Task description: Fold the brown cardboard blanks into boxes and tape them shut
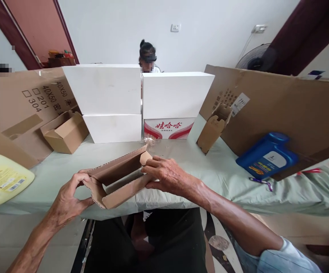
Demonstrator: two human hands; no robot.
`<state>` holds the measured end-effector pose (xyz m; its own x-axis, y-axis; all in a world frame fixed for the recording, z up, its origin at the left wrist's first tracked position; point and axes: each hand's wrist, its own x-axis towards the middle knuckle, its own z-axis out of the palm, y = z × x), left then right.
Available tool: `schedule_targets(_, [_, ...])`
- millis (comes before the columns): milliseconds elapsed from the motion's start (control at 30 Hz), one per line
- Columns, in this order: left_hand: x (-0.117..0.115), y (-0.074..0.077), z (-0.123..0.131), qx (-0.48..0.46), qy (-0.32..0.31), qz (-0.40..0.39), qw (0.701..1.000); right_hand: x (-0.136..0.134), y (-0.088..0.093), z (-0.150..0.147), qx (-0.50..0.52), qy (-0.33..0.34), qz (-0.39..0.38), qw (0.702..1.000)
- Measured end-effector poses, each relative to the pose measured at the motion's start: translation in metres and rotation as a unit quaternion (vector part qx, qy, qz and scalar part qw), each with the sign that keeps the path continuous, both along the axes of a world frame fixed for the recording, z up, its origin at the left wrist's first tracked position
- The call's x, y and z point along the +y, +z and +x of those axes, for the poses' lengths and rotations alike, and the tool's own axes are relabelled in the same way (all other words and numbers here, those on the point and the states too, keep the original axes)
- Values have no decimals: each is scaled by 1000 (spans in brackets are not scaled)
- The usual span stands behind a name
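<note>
A small brown cardboard box (127,191) is held between both hands above the near edge of the table. Its top faces me, and the pale cloth shows through its open middle. My left hand (72,193) grips the left end, thumb below and fingers on the upper corner. At the right end, my right hand (164,174) has its fingers closed on the rim beside a small folded flap (145,157). Part of the right fingers is hidden behind the cardboard.
White boxes (104,91) stand stacked at the back, one carton (168,129) with red print. Brown cartons (278,110) flank both sides. Small boxes (69,132) (212,129), a yellow jug (7,178), a blue bottle (267,155) and a purple pen (261,182) surround the workspace. Another person sits behind.
</note>
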<state>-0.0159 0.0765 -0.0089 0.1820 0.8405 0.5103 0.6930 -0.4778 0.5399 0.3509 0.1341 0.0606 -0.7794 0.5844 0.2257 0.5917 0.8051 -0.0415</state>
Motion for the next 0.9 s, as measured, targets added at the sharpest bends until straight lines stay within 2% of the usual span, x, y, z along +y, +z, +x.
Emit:
schedule_targets(167, [9, -16, -13, 30, 16, 15, 999, -3, -2, 2, 35, -15, 17, 999])
schedule_targets(267, [14, -24, -14, 47, -4, 19, 999, 2, 4, 6, 16, -4, -29, 999])
schedule_targets(400, [12, -19, -3, 61, -15, -7, 998, 13, 18, 8, -9, 64, -92, 994])
schedule_targets(533, [10, -15, 1, 73, -15, -8, 997, 16, 24, -1, -90, 33, -107, 990])
schedule_targets(633, [14, -19, -10, 76, -9, 6, 997, 17, 23, -2, -106, 26, -99, 989])
schedule_targets(700, [18, -23, -22, 78, -3, 6, 997, 19, 20, 4, -48, 43, -80, 995])
schedule_targets(767, [20, -28, -31, 69, 27, -10, 997, 23, 14, 13, 62, 57, -73, 994])
schedule_targets(833, [22, -35, -35, 39, 64, -28, 997, 26, 5, 22, 193, 63, -82, 976])
schedule_targets(900, [23, -42, -34, -2, 84, -28, 996, 28, -9, 27, 302, 57, -106, 946])
